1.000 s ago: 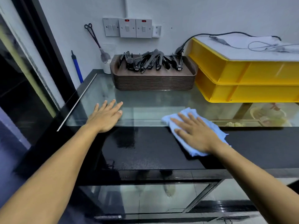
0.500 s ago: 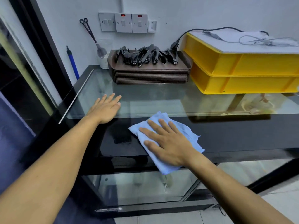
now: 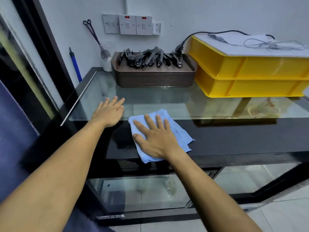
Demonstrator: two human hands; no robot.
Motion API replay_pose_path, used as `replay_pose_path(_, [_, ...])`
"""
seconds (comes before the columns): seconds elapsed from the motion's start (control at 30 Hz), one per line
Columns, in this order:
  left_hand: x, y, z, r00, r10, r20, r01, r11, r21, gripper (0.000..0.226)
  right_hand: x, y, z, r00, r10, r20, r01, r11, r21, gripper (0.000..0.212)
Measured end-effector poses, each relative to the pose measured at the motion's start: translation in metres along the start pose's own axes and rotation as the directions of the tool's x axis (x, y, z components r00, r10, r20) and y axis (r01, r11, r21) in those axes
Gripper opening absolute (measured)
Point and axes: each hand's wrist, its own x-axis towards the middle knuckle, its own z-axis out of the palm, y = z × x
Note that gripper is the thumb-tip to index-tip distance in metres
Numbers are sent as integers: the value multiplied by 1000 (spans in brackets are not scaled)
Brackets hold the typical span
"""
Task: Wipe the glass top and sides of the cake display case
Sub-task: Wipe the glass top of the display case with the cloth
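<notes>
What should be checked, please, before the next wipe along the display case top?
1. Right hand flat on the blue cloth: ok.
2. Cloth on the case top: ok, mostly on the black band, far corner on the glass.
3. Left hand braced open at the glass edge: ok.
4. Glass to the right free to wipe: not ok, yellow crates and stacked trays sit on it.
5. Glass already clean: cannot tell, reflections hide smears.
6. Cloth damp: cannot tell.
</notes>
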Motion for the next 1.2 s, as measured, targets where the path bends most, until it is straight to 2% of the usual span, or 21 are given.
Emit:
replay_pose_path(0.07, [-1,-2,1,1000,5,5,-5,1000,-7,55,-20,19,-1,1000,-10,1,10,1000,29,61])
replay_pose_path(0.27, [-2,-4,3,1000,9,-9,-9,1000,-9,56,-52,95,-15,961,264,-83,-262,964,33,61])
replay_pose_path(0.37, [-3,-2,2,1000,7,-6,-7,1000,-2,57,-45,117,-19,946,314,-82,-313,950,20,62])
replay_pose_path(0.73, [-3,1,3,1000,9,-14,-8,999,31,58,46,155,-36,891,445,-88,-444,895,34,65])
replay_pose_path(1.2, [1,2,1,1000,-10,9,9,1000,25,57,146,169,-48,811,573,-118,-565,819,99,66])
